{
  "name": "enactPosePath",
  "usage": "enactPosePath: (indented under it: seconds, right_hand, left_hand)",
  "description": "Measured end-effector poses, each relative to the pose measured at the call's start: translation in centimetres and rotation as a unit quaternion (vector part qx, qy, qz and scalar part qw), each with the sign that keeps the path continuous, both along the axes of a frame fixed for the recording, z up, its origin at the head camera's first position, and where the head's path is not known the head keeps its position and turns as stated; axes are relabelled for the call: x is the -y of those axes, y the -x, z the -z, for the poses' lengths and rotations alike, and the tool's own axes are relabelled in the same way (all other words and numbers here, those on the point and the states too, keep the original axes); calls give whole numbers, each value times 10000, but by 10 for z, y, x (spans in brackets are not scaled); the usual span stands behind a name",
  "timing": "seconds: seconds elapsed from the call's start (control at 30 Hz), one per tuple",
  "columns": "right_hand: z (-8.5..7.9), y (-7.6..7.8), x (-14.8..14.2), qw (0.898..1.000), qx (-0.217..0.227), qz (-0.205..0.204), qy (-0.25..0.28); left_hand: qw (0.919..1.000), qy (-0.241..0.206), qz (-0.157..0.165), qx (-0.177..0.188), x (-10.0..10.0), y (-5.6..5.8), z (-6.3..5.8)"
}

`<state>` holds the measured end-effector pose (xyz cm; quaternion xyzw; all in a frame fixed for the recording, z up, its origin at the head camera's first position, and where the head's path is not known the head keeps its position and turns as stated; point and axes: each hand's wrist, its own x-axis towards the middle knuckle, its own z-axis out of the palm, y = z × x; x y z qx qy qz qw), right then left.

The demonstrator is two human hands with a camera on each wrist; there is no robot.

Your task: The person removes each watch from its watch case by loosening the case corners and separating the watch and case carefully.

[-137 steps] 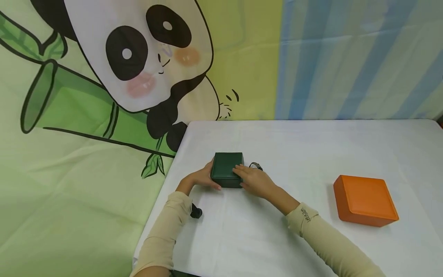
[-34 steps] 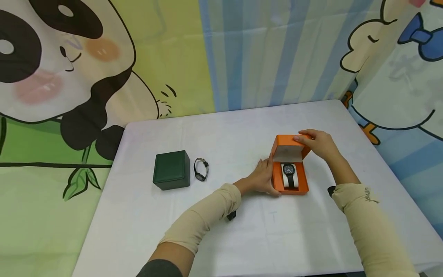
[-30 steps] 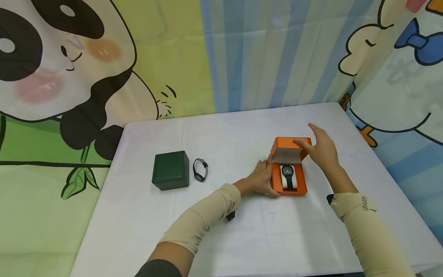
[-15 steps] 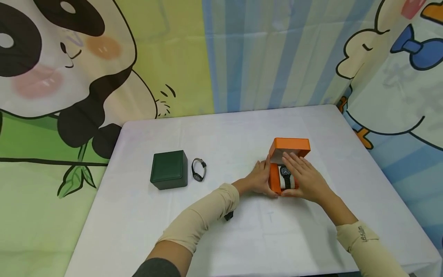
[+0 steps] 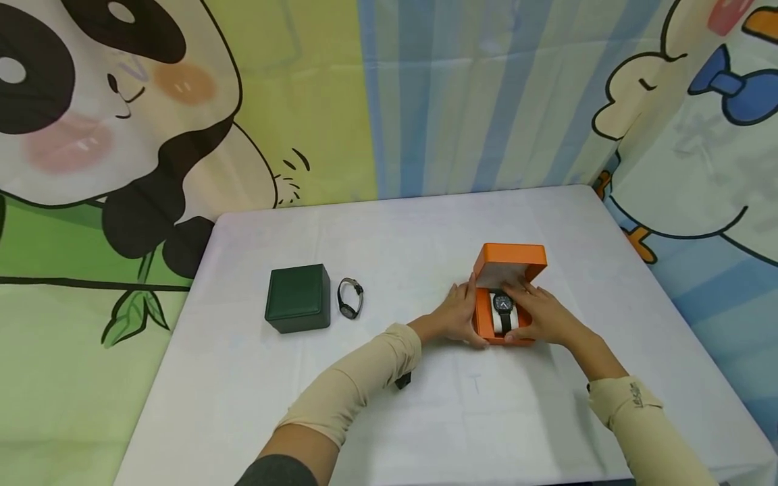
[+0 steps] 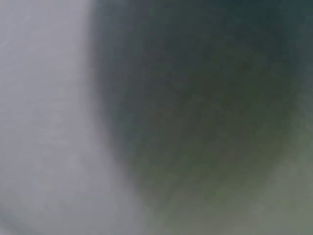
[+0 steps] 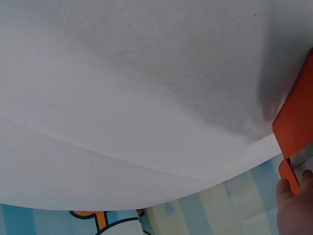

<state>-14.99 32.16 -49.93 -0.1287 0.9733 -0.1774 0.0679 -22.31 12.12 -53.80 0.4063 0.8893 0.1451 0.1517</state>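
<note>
An orange watch box point(image 5: 509, 254) stands with its lid up on the white table. In it a black-strapped watch point(image 5: 504, 309) sits round a white cushion point(image 5: 496, 323). My left hand point(image 5: 456, 314) holds the box's left side, fingers along the wall and thumb at the front corner. My right hand point(image 5: 543, 317) reaches in from the right, fingertips at the cushion's far end and thumb at its near end. In the right wrist view, part of the orange box point(image 7: 298, 110) and a few fingers point(image 7: 299, 200) show at the edge. The left wrist view is a dark blur.
A closed green box point(image 5: 298, 297) stands at the left of the white table point(image 5: 401, 243). Beside it lies a second watch point(image 5: 350, 298) with a dark band, looped on its side. Printed cloth point(image 5: 437, 101) hangs behind the table.
Earlier both hands were at the green box and the orange one was closed. Then the orange lid was raised; my right hand has left it and come down to the cushion. My left hand stays.
</note>
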Motion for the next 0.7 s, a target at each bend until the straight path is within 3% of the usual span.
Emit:
enactPosePath:
  seconds: [0.43, 0.57, 0.7]
  right_hand:
    - [-1, -5, 9, 9988, -296, 271, 265]
    - [-8, -6, 9, 9984, -363, 361, 253]
    - [-19, -5, 9, 9977, -418, 399, 361]
  left_hand:
    - [9998, 182, 23, -42, 7, -5, -5]
    - [9998, 75, 159, 53, 13, -5, -11]
    - [9996, -28, 231, -145, 22, 2, -19]
